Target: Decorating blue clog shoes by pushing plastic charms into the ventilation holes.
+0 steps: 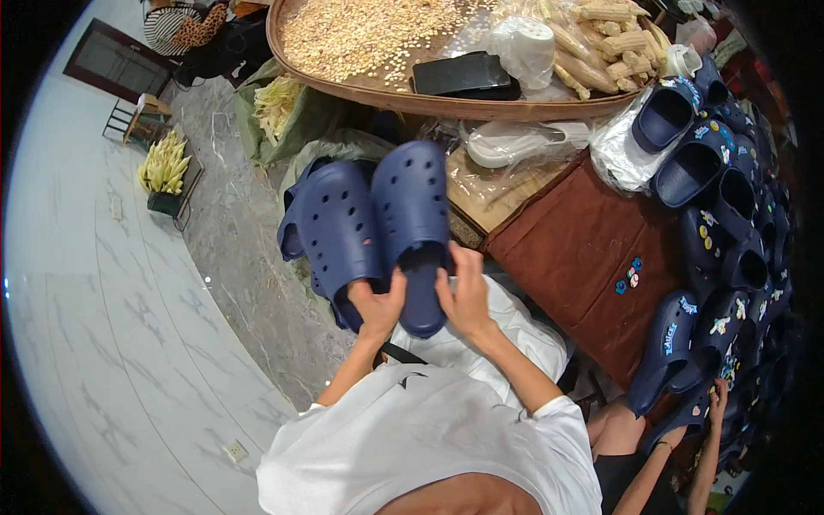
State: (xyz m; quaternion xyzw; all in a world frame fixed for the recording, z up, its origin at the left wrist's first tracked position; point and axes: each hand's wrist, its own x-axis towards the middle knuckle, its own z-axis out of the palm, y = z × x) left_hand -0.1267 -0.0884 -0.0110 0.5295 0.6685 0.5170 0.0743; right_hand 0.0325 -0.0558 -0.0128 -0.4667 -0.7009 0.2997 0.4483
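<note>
Two plain dark blue clogs with round vent holes are held up side by side over my lap, toes pointing away. My left hand (378, 309) has its thumb and fingers closed at the heel opening of the left clog (339, 215). At the heel of the right clog (412, 193), my right hand (466, 296) grips the right side of the shoe. Other blue clogs (292, 230) show behind and below this pair, partly hidden by it. Small coloured shoe charms (633, 276) lie on the brown cloth (575, 266) to the right.
Decorated blue clogs (689, 170) crowd the right side. Another person's hand (718, 403) touches one at lower right. A woven tray (360, 88) with corn kernels, cobs and a black phone-like object (462, 75) is at the far side. A green sack (253, 129) stands left of it.
</note>
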